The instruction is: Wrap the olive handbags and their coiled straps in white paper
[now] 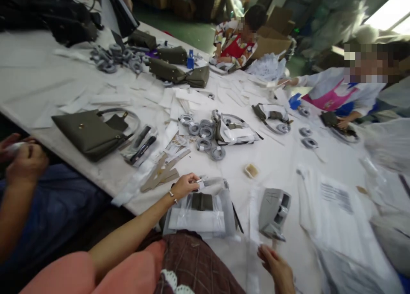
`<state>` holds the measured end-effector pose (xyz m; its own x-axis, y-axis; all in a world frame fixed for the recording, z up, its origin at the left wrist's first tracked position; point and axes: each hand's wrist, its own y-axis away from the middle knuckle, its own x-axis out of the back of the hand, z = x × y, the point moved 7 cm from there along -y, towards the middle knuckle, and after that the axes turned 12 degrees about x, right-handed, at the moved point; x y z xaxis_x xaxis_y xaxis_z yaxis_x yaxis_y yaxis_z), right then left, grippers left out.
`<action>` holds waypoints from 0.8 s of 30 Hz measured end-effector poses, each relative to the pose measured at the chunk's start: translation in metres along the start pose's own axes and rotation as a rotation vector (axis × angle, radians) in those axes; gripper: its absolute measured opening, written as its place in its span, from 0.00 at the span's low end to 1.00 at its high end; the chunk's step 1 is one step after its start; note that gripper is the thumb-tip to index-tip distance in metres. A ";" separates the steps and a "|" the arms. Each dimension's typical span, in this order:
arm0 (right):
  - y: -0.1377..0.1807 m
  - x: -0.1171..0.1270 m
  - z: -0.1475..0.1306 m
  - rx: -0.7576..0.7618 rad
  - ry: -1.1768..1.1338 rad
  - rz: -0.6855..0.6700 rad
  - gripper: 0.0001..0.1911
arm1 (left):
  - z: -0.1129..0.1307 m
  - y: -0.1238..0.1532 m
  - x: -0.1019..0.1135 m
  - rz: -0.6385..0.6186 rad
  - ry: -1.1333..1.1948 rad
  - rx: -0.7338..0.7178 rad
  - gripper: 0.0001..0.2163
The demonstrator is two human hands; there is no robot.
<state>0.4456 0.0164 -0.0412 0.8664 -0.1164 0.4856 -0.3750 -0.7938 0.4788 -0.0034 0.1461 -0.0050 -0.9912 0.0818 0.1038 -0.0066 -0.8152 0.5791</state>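
Left hand [185, 186]: lower centre of frame; fingers closed in a pinch on the top edge of the clear bag [205, 219].
Clear bag: flat at the near edge of the table [282, 166], lower centre; a dark piece [201, 201] shows inside, above a white sheet.
Right hand [277, 266]: bottom edge, right of centre; fingers loosely spread, nothing held, just below the grey device [274, 213].
Handling, as judged: the film looks slippery, so a pinch at the edge alone suits it; pressing the bag flat would stop the dark piece sliding.
Surroundings: handbag [89, 134] left of centre; grey rolls [205, 138] at centre, well apart from both hands.
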 end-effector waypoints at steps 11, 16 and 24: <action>0.063 -0.208 -0.240 0.479 -0.280 -0.485 0.27 | 0.019 0.030 -0.013 0.236 -0.440 -0.305 0.06; 0.052 -0.232 -0.233 0.519 -0.097 -0.472 0.18 | 0.011 0.032 -0.017 0.258 -0.429 -0.352 0.06; 0.032 -0.242 -0.218 0.443 0.060 -0.474 0.18 | 0.000 0.021 -0.016 0.235 -0.336 -0.273 0.12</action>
<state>0.1523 0.1494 0.0164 0.8798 0.3306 0.3416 0.2265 -0.9233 0.3103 0.0123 0.1271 0.0053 -0.8730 0.0212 0.4873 0.1335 -0.9505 0.2806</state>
